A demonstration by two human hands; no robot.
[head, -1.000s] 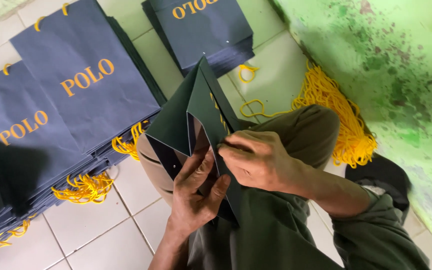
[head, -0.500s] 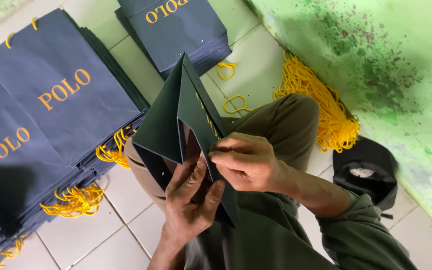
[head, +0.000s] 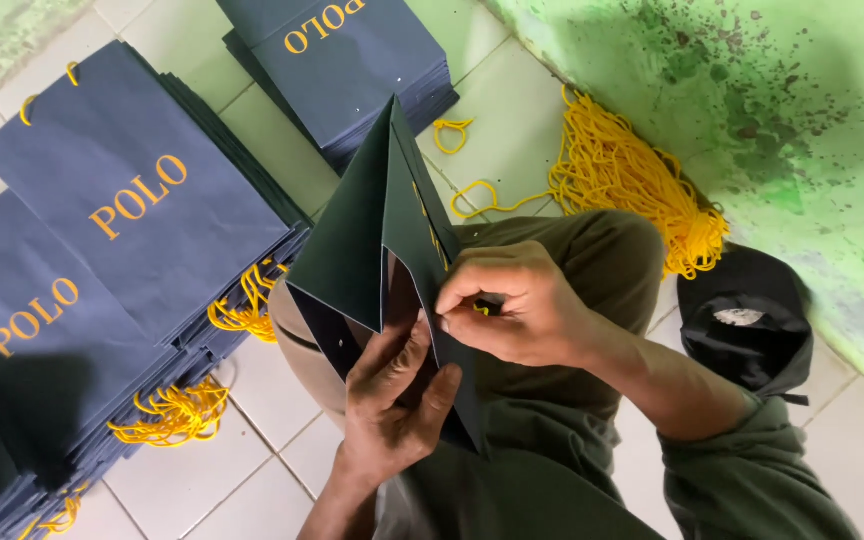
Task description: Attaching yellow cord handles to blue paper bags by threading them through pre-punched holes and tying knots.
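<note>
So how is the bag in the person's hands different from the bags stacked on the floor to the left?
The held bag is half folded open and stands tilted on edge between the left hand and right hand; the stacked bags lie flat and closed on the tiled floor. The held bag looks dark green, the stacked bags navy with yellow lettering. Both are paper bags with yellow cord handles.

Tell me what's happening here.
A person sitting on a tiled floor holds a folded dark paper bag over their lap. The left hand supports it from below, while the right hand pinches at its edge, where a bit of yellow cord shows. Stacks of finished bags with yellow handles lie alongside, and a heap of loose yellow cords sits by the green wall.
</note>
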